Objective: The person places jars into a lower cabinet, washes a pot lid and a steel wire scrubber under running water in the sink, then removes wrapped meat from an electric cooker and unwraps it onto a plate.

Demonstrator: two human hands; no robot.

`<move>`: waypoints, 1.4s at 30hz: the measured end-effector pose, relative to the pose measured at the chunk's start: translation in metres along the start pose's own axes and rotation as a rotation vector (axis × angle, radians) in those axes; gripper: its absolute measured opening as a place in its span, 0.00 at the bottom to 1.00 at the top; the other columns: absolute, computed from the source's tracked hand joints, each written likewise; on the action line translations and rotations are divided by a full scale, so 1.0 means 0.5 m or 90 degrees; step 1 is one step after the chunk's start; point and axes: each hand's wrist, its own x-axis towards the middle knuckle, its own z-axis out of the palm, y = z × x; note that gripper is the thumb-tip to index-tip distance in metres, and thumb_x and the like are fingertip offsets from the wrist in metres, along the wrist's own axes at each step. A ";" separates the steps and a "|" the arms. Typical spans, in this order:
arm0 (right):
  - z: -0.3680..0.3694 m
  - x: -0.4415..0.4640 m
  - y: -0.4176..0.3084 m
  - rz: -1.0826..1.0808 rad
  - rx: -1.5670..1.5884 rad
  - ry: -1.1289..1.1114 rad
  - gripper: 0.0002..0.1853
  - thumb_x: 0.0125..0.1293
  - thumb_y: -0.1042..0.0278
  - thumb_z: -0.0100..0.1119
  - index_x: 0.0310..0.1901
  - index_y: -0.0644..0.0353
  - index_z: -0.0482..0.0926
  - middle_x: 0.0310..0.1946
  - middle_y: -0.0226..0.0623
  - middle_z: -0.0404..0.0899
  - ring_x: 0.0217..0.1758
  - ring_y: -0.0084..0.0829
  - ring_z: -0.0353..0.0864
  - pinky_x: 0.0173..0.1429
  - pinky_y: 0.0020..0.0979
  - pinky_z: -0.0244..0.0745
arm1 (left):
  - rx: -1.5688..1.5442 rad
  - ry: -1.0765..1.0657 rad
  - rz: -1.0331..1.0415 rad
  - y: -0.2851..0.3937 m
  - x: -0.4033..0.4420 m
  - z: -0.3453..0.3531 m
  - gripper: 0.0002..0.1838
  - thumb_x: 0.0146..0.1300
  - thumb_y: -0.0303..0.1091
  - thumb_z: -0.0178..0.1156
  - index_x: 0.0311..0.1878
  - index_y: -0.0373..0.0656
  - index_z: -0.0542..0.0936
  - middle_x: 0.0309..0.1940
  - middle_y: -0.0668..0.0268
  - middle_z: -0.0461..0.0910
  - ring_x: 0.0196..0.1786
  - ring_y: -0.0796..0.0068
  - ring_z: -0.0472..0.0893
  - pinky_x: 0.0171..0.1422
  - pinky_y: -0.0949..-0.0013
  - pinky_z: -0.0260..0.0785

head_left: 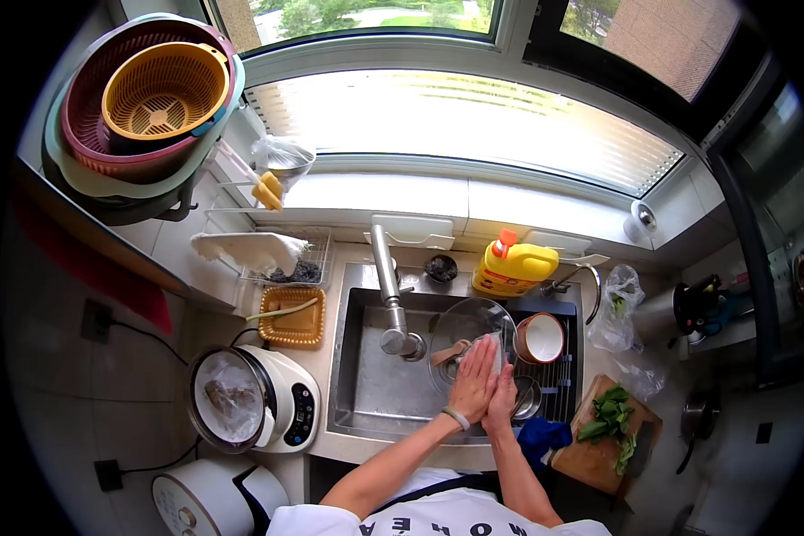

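My left hand [474,380] and my right hand [502,397] are pressed palm to palm over the right part of the steel sink [366,375]. Their fingers are straight and held together. A pale edge shows by the fingertips; what lies between the palms is hidden. Beneath and beyond the hands is a clear round glass vessel [444,332], either a bowl or a lid; I cannot tell which. A brownish piece [449,354] shows through or inside it. To the right, a brown-rimmed white bowl [541,338] stands near the dark drying rack [558,380].
The faucet [389,286] rises over the sink's back edge. Behind stands a yellow detergent jug [513,266]. Greens [612,416] lie on a cutting board [590,460] at right. A white cooker [292,411] and a gold tray [292,335] are at left, stacked baskets [85,116] above.
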 end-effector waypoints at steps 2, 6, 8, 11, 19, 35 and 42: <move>-0.008 0.012 -0.001 -0.042 -0.084 -0.020 0.30 0.73 0.45 0.38 0.64 0.65 0.65 0.57 0.38 0.73 0.57 0.26 0.71 0.62 0.28 0.66 | -0.035 0.031 -0.022 -0.005 0.012 0.017 0.32 0.70 0.43 0.40 0.73 0.40 0.48 0.74 0.53 0.45 0.76 0.56 0.46 0.76 0.58 0.37; -0.011 0.024 0.005 -0.117 -0.329 -0.086 0.26 0.75 0.52 0.40 0.62 0.68 0.68 0.51 0.36 0.77 0.53 0.22 0.72 0.58 0.25 0.67 | -0.207 0.129 -0.110 -0.046 0.038 0.052 0.35 0.72 0.51 0.34 0.74 0.40 0.44 0.75 0.55 0.39 0.77 0.63 0.40 0.77 0.61 0.34; -0.006 0.013 0.018 -0.090 -0.350 -0.119 0.24 0.75 0.55 0.42 0.61 0.67 0.68 0.50 0.36 0.77 0.51 0.21 0.72 0.56 0.24 0.67 | -0.399 0.123 -0.245 -0.082 0.047 0.045 0.37 0.71 0.56 0.35 0.73 0.39 0.46 0.71 0.56 0.47 0.73 0.65 0.49 0.73 0.62 0.42; -0.022 0.010 0.058 -0.103 -0.462 -0.193 0.19 0.72 0.66 0.48 0.62 0.64 0.68 0.52 0.39 0.77 0.54 0.27 0.75 0.56 0.26 0.70 | -0.779 0.101 -0.525 -0.114 0.045 -0.011 0.42 0.68 0.65 0.36 0.72 0.38 0.50 0.61 0.58 0.65 0.63 0.71 0.66 0.66 0.64 0.57; -0.029 -0.011 0.101 -0.342 -0.863 -0.545 0.27 0.64 0.61 0.57 0.65 0.54 0.66 0.66 0.42 0.63 0.70 0.42 0.61 0.70 0.45 0.56 | -0.602 0.298 -0.589 -0.265 -0.115 -0.071 0.13 0.59 0.39 0.64 0.36 0.37 0.81 0.30 0.63 0.81 0.27 0.75 0.79 0.29 0.69 0.71; -0.076 0.036 0.077 0.305 -0.077 -0.212 0.24 0.69 0.67 0.49 0.64 0.61 0.59 0.61 0.46 0.67 0.64 0.46 0.66 0.50 0.56 0.79 | 0.120 0.333 -0.474 -0.372 -0.135 -0.114 0.17 0.64 0.38 0.56 0.43 0.30 0.76 0.27 0.51 0.81 0.31 0.50 0.81 0.38 0.51 0.70; -0.069 0.002 0.093 0.192 -0.083 -0.138 0.23 0.68 0.73 0.46 0.64 0.59 0.58 0.60 0.43 0.69 0.57 0.44 0.75 0.46 0.49 0.83 | 0.237 -0.002 -0.332 -0.259 -0.100 -0.043 0.26 0.61 0.36 0.56 0.64 0.50 0.67 0.67 0.50 0.59 0.71 0.48 0.54 0.70 0.42 0.46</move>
